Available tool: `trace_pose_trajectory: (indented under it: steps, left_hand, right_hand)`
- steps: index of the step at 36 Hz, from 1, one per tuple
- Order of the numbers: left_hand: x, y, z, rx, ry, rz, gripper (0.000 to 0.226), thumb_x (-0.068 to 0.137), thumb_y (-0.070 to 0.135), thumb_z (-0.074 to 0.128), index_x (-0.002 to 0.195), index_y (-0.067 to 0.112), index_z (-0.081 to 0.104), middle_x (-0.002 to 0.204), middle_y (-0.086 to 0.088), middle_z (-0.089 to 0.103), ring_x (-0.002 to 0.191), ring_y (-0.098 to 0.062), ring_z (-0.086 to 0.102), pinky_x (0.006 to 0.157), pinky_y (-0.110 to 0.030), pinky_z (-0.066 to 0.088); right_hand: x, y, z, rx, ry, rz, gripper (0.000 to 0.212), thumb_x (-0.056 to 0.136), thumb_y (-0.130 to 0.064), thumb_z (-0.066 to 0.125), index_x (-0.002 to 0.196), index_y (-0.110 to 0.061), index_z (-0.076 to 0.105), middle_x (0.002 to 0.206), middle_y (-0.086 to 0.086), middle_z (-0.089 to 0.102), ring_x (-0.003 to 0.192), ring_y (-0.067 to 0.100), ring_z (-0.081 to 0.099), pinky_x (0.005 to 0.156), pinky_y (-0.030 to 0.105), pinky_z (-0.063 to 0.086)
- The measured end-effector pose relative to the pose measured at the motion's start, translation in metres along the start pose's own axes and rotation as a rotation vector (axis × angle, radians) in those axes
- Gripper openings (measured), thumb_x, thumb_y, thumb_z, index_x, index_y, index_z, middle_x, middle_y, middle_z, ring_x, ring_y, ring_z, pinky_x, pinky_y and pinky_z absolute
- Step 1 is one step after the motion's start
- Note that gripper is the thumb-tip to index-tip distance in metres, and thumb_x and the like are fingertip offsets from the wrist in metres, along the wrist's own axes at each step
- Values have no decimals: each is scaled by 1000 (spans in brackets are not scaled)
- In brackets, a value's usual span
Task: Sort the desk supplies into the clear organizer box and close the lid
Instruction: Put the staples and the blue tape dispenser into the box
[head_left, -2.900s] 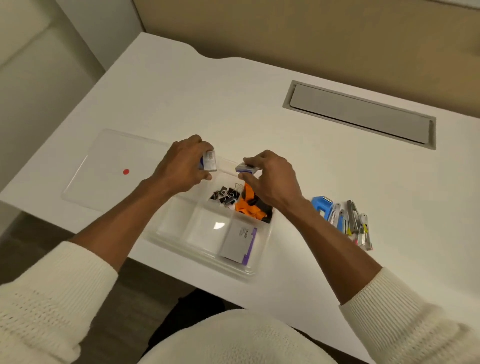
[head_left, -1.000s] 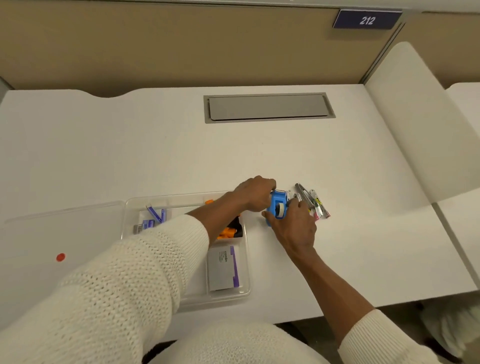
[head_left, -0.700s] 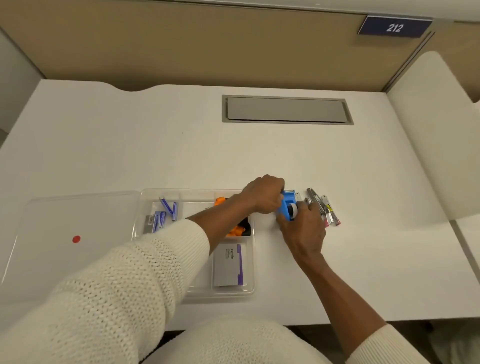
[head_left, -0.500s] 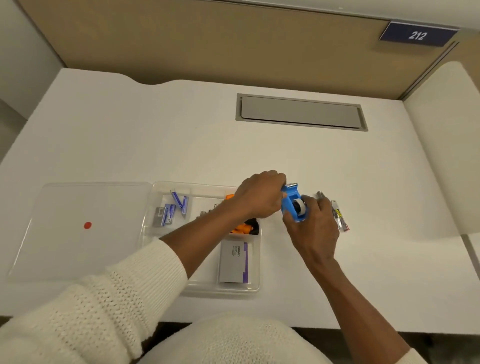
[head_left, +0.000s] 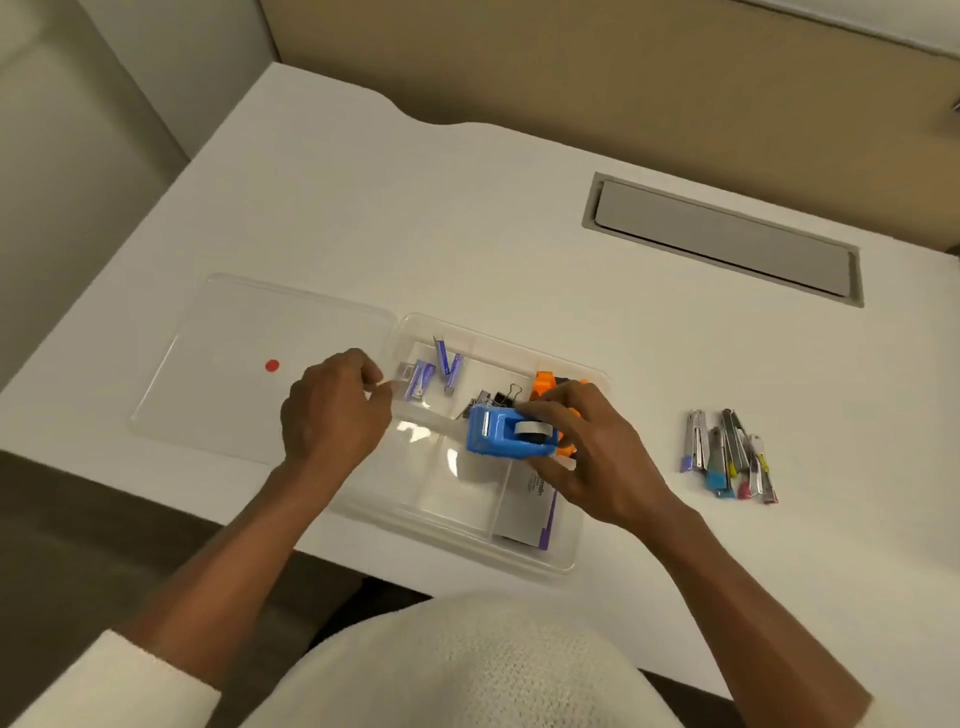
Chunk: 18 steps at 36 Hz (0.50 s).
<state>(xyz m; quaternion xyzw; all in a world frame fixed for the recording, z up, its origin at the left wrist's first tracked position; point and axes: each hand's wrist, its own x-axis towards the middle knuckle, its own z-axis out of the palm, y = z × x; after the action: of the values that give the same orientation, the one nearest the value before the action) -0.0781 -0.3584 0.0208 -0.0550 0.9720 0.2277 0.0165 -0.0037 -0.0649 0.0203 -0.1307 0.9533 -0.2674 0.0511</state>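
Office cubicle: white desk (head_left: 467, 208) w/ cable hatch (head_left: 722, 239), tan partition (head_left: 571, 57) (fabric-looking) behind.

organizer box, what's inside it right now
In the clear organizer box: blue staple strips, black binder clips, an orange item and a grey-purple card box. The right hand with the blue tape dispenser covers the middle.

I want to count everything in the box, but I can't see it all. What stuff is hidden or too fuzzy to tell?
All in the head view:
- Orange item: mostly hidden behind the right hand.
- Grey-and-purple packet: its top is covered by that hand; the print is too small to read.
- Binder clips: partly behind the blue tape dispenser, so no count.
- Left hand: what its fingertips pinch is blurred.
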Motion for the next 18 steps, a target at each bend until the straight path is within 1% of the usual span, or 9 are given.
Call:
trace_pose_trajectory:
  steps: [3, 5, 7, 9, 10, 14, 18]
  left_hand:
    - [-3, -28, 3, 23, -64, -115, 28, 86, 45, 80, 99, 22, 69, 95, 5, 75, 83, -24, 70, 66, -32, 52]
    - [-6, -37, 5, 5, -117, -153, 31, 85, 48, 81, 98, 22, 71, 93, 5, 75, 82, -22, 70, 66, -31, 52]
    - [-9, -39, 7, -9, -151, -177, 25, 85, 46, 81, 92, 24, 73, 89, 5, 76, 77, -20, 69, 61, -27, 48]
    - [-12, -40, 9, -5, -156, -180, 19, 86, 41, 82, 87, 25, 71, 85, 5, 75, 71, -18, 67, 55, -23, 42]
    - [-13, -40, 10, -3, -151, -180, 17, 87, 39, 82, 86, 26, 71, 83, 4, 75, 69, -17, 66, 53, -23, 42]
    - [-15, -39, 12, -13, -131, -180, 15, 88, 34, 82, 89, 22, 72, 84, 2, 76, 71, -20, 69, 55, -25, 44]
    - [-16, -39, 14, 11, -118, -176, 16, 89, 34, 80, 90, 21, 71, 82, 1, 75, 69, -19, 68, 51, -21, 39]
  right_hand:
    - [13, -5, 6, -67, -98, -128, 59, 85, -25, 82, 140, -27, 60, 133, 0, 56, 120, 20, 54, 83, 39, 60]
    - [22, -9, 9, -119, -154, -203, 60, 85, -22, 82, 140, -27, 60, 134, 2, 58, 121, 23, 54, 85, 41, 59]
    - [31, -13, 12, -167, -195, -264, 61, 84, -20, 83, 140, -27, 60, 134, 4, 59, 120, 25, 55, 84, 43, 59]
    - [39, -17, 15, -196, -241, -317, 60, 83, -16, 83, 138, -26, 62, 135, 4, 60, 120, 26, 55, 82, 44, 59]
    - [43, -19, 16, -214, -268, -348, 59, 83, -15, 82, 137, -27, 63, 136, 3, 60, 120, 25, 55, 84, 44, 59]
    - [56, -28, 19, -300, -371, -463, 55, 84, -13, 77, 136, -28, 63, 138, -1, 59, 124, 21, 51, 94, 38, 54]
    - [63, -35, 22, -317, -453, -541, 51, 82, -8, 76, 130, -23, 66, 136, 2, 61, 125, 24, 54, 97, 40, 54]
